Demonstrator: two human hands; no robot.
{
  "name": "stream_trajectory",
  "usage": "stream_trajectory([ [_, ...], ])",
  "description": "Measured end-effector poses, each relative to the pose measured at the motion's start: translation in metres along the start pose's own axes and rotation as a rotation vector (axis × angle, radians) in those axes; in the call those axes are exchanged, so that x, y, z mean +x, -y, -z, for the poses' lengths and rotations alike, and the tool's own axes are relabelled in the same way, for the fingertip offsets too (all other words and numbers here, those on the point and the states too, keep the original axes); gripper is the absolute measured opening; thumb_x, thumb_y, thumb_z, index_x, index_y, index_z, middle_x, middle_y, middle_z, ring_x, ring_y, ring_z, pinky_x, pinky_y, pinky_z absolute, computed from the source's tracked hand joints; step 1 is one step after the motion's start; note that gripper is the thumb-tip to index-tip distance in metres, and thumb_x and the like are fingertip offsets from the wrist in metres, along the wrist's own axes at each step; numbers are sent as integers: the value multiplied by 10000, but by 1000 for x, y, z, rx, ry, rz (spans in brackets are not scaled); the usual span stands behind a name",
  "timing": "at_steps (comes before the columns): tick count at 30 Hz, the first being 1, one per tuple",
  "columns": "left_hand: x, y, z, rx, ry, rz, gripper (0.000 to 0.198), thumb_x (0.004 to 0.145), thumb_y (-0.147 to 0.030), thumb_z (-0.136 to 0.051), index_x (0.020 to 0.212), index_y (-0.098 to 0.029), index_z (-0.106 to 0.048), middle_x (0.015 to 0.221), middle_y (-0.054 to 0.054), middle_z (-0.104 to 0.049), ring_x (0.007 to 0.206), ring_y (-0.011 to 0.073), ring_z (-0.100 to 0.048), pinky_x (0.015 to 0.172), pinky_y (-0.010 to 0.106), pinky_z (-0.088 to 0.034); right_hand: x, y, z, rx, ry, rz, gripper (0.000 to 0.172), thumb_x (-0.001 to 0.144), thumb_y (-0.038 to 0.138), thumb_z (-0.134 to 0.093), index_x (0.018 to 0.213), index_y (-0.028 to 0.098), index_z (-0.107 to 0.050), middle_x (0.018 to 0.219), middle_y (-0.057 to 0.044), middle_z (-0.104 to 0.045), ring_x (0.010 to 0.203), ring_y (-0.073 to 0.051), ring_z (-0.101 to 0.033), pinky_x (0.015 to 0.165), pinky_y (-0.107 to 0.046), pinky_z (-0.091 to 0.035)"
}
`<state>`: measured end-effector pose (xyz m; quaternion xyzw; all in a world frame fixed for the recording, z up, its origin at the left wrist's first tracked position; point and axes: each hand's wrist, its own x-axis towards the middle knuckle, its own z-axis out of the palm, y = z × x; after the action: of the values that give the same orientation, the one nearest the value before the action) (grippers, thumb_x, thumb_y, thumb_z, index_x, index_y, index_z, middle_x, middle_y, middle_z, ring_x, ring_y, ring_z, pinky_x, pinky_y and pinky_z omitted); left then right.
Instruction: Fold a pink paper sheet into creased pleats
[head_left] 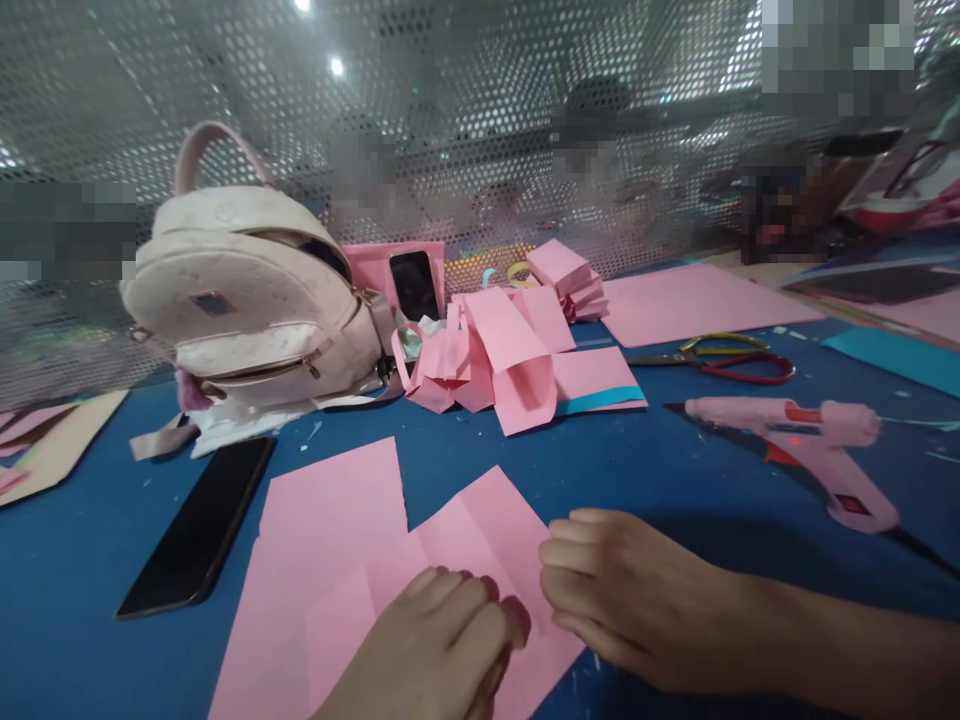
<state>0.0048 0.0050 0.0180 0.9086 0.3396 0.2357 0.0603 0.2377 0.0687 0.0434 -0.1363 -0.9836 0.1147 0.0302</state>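
A creased sheet of pink paper [480, 530] lies on the blue table in front of me, overlapping a larger pink sheet [330, 510]. My left hand [435, 640] is closed over the creased sheet, its fingertips curled under and mostly hidden. At that sheet's right edge, my right hand [622, 590] is also closed, with the fingers bent over the paper. Beyond the hands stands a pile of folded pink paper pieces [517, 350], one bearing a blue strip [600, 400]. A pink hot glue gun [795, 425] lies to the right of my right hand.
Scissors [720, 360] with yellow and red handles lie behind the glue gun. A black phone [202, 530] rests on the left, and a pale backpack [255, 290] stands behind it. Another phone [414, 285] leans upright near the perforated metal screen [450, 130]. Blue paper [900, 360] lies far right.
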Motion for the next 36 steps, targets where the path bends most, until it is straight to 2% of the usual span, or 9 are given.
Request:
stream_trajectory([
  [3,1,3,8,67,30,-71,296,1069,-246,-288,1156,-185,-564,806,28,-623,616,167,-556,566,279,-448,2,-2,3,19,5,-13,183,912,145,-513,741,201,-481,776,10,-571,703,-165,-455,647,-352,-288],
  [7,1,7,11,118,19,-124,333,1080,-298,-283,1123,-196,-597,748,14,-604,552,156,-530,520,270,-443,3,-2,2,-3,5,-18,202,946,207,-546,749,203,-500,785,12,-582,723,-173,-470,655,-355,-289],
  [11,4,8,12,161,-35,-172,340,1082,-232,-303,1109,-187,-639,958,44,-706,746,165,-635,647,275,-509,1,-1,-3,-53,-26,-1,162,901,144,-569,763,203,-509,774,17,-572,715,-183,-462,633,-356,-271],
  [14,5,9,13,158,-47,-215,337,1080,-224,-333,1138,-172,-661,1080,36,-724,860,180,-651,759,292,-529,1,0,-3,-58,-49,4,173,867,107,-567,742,204,-499,772,10,-567,694,-183,-441,624,-355,-260],
  [24,3,13,12,132,-17,-252,287,1062,-194,-421,1187,-155,-676,1089,33,-722,875,167,-634,811,297,-540,3,3,-4,-22,-29,-55,166,859,103,-541,735,207,-504,747,-4,-560,679,-186,-442,620,-367,-246],
  [30,3,11,7,185,-75,-270,253,1025,-214,-523,1219,-258,-680,1040,-8,-713,810,165,-622,734,294,-518,3,4,-4,-32,-45,-59,170,855,100,-564,741,209,-501,743,2,-556,671,-186,-426,617,-363,-242],
  [36,2,9,4,204,-66,-275,260,1019,-208,-532,1218,-269,-687,1037,-14,-716,809,174,-609,733,301,-498,2,5,-4,-28,-57,-63,188,867,97,-557,734,211,-489,745,2,-554,669,-189,-429,612,-357,-247],
])
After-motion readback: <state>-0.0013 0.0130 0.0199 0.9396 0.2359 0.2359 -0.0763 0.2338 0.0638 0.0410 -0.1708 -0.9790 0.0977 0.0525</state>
